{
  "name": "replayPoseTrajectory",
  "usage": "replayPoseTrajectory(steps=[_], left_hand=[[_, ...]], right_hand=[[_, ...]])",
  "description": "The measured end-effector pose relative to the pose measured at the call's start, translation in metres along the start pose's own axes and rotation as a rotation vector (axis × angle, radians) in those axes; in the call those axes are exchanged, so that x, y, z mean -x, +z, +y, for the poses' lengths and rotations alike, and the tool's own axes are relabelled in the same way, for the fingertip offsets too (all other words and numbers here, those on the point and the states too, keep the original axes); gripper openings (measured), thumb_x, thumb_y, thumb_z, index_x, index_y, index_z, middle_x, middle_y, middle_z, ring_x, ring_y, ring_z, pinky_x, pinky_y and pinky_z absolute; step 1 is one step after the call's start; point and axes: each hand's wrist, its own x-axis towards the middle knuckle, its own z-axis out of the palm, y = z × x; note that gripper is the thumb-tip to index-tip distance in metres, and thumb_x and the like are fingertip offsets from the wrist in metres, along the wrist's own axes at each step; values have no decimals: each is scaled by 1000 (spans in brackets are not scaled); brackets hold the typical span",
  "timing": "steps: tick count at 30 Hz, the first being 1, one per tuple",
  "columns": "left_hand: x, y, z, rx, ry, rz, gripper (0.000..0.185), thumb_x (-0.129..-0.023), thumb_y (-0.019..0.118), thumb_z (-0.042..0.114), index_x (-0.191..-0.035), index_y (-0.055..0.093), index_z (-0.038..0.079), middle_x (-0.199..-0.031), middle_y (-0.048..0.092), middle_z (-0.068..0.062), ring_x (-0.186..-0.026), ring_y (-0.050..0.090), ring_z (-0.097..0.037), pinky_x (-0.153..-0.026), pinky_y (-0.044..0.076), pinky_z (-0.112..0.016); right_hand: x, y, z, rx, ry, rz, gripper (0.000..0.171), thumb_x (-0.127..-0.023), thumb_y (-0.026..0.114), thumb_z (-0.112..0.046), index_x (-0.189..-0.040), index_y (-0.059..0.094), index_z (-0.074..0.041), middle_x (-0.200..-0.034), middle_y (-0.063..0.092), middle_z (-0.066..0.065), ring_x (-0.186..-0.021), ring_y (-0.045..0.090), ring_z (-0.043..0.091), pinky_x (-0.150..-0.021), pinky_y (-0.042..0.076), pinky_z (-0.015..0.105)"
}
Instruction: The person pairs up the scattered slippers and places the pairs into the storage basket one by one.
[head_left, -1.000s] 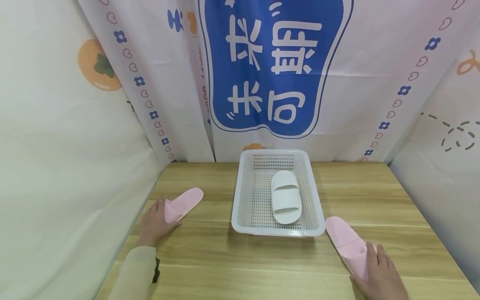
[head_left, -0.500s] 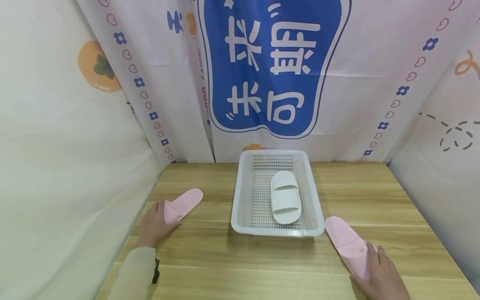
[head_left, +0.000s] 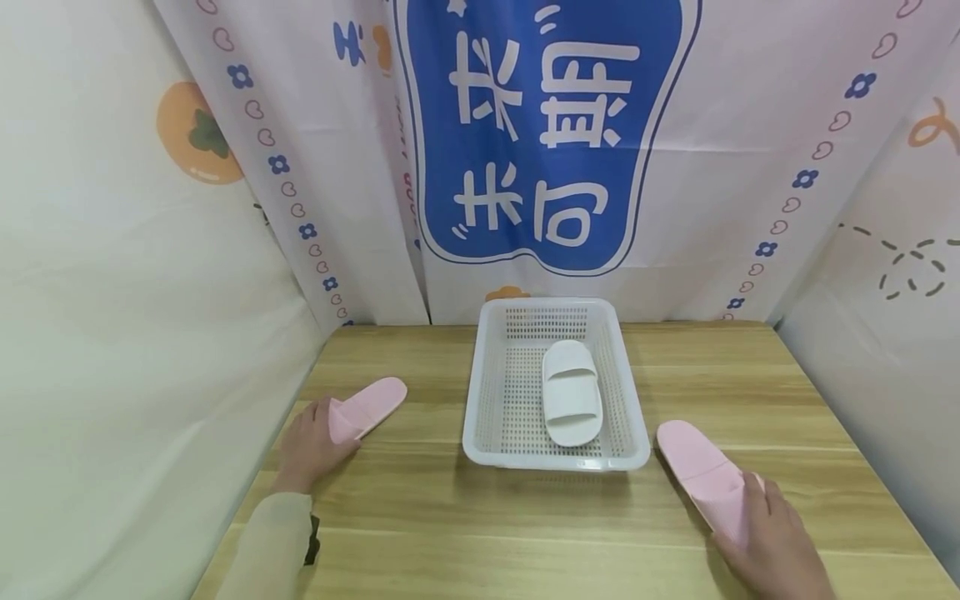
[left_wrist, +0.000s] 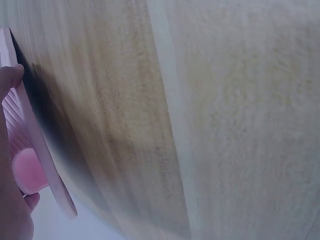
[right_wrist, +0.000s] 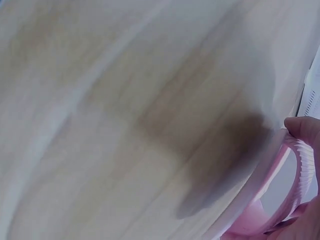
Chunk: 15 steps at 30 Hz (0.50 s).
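Right hand [head_left: 776, 546] low at the near right corner of the counter [head_left: 450, 517], palm down, forearm coming in from the bottom edge. Its grip is clamped on the heel end of a pink slipper [head_left: 708, 483]; right wrist view shows the thumb [right_wrist: 305, 129] curled over the ribbed strap, slipper [right_wrist: 270, 190] lifted off the wood with a shadow under it. The toe points away from the grip, toward the basket's near right corner, close but not touching.

Left hand [head_left: 311, 450] further out at the left edge, beige sleeve [head_left: 270, 542] running back toward the body, wrist angled inward. Grip closed around the heel of the second pink slipper [head_left: 367, 407]; left wrist view has a fingertip [left_wrist: 10, 77] on its ribbed inside, sole edge [left_wrist: 42, 155] raised off the counter. Toe points away and rightward.

Between and beyond both grips: white mesh basket [head_left: 480, 417] with one white slipper [head_left: 570, 392] lying inside, on its right half. Printed curtain [head_left: 555, 142] behind.
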Motion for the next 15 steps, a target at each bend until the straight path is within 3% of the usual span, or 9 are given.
replayPoseTrajectory(steps=[15], left_hand=[[-5, -4, 3, 16, 8, 51, 93, -69, 77, 39, -139, 37, -7, -124, 48, -32, -106, 50, -48, -90, 42, -60]], right_hand=[[-24, -14, 9, -11, -63, 91, 95, -51, 82, -18, -131, 41, 14, -115, 45, 39, -90, 49, 55, -71, 42, 67]])
